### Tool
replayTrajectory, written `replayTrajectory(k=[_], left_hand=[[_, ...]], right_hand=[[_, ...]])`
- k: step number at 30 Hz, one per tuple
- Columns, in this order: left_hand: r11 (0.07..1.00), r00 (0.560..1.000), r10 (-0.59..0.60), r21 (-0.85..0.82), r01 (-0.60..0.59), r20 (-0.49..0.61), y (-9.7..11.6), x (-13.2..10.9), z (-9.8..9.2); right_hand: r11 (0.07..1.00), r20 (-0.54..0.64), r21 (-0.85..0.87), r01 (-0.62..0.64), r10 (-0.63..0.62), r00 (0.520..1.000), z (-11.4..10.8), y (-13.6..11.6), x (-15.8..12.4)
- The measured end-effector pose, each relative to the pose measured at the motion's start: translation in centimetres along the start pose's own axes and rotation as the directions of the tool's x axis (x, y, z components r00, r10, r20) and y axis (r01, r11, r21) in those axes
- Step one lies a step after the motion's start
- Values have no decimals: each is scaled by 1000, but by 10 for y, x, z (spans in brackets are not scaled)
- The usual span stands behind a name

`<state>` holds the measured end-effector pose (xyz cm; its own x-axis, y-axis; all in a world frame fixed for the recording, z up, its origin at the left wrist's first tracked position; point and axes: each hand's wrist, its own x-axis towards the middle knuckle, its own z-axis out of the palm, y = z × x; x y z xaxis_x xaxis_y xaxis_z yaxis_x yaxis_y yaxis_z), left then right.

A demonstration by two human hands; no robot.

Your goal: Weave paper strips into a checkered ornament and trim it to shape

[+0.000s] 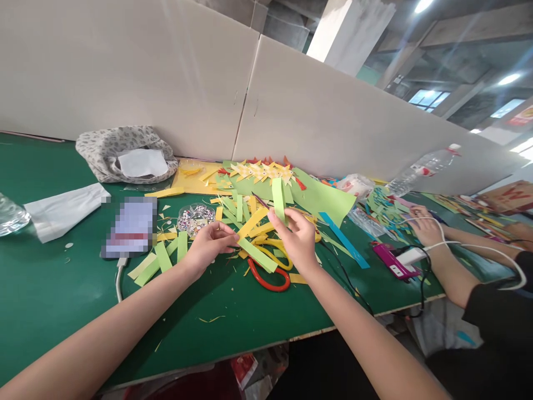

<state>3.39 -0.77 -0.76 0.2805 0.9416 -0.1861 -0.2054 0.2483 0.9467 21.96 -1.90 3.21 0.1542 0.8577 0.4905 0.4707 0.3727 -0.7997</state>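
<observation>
A yellow paper strip (253, 223) stretches between my two hands. My left hand (213, 244) pinches its near end, where a light green strip (259, 255) slants down to the right; I cannot tell whether the two are joined. With thumb and fingers closed, my right hand (297, 236) grips an upright light green paper strip (278, 197) by the yellow strip's far end. Below the hands lie red-handled scissors (270, 286) and yellow-handled scissors (285, 256), partly covered by paper. Loose green strips (161, 255) rest beside my left wrist.
A phone (132, 228) on a cable and a compartment box of beads (195, 218) lie left. Behind is a paper dragon-like piece (262, 171). A blue strip (345, 241), a magenta power strip (393, 261), a bottle (425, 169) and another person's hand (427, 225) are right.
</observation>
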Motion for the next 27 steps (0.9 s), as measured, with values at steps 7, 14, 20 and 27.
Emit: replayTrajectory(k=[7, 14, 20, 27], left_hand=[[989, 995, 79, 122, -86, 61, -4, 0, 0], [983, 999, 35, 183, -34, -7, -5, 3, -1], [982, 996, 43, 188, -26, -83, 3, -1, 0], [974, 991, 129, 183, -133, 35, -1, -3, 1]], right_hand=[[997, -61, -56, -46, 42, 997, 1, 8, 2], [1000, -82, -5, -8, 8, 997, 0, 2, 1], [991, -73, 103, -85, 93, 993, -1, 0, 4], [957, 96, 125, -263, 253, 963, 4, 16, 6]])
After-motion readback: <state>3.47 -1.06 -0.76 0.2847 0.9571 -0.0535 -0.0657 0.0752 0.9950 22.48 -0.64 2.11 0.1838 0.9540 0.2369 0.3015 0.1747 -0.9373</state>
